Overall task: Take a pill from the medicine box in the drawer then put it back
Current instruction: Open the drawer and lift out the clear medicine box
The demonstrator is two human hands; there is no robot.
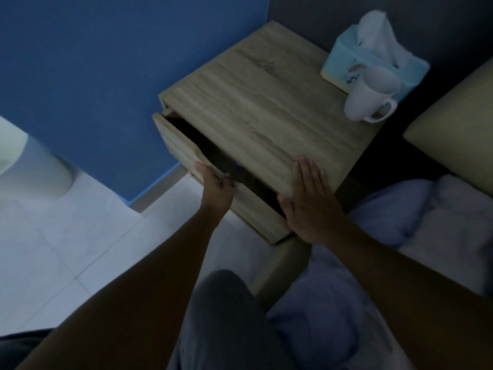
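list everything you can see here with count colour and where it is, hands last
nightstand: 1, light wood grain, against the blue wall beside the bed
top drawer: 1, same wood, pulled partly open; inside too dark to make out
tissue box: 1, pale blue with white tissue sticking up, far right corner of the nightstand top
mug: 1, white, in front of the tissue box, handle to the right
bedding: pale blue-white, right of the nightstand
headboard: 1, beige, right edge
bin-like object: 1, white, floor at left, blurred
left hand: gripping the drawer front's top edge
right hand: flat, fingers spread on the nightstand's top
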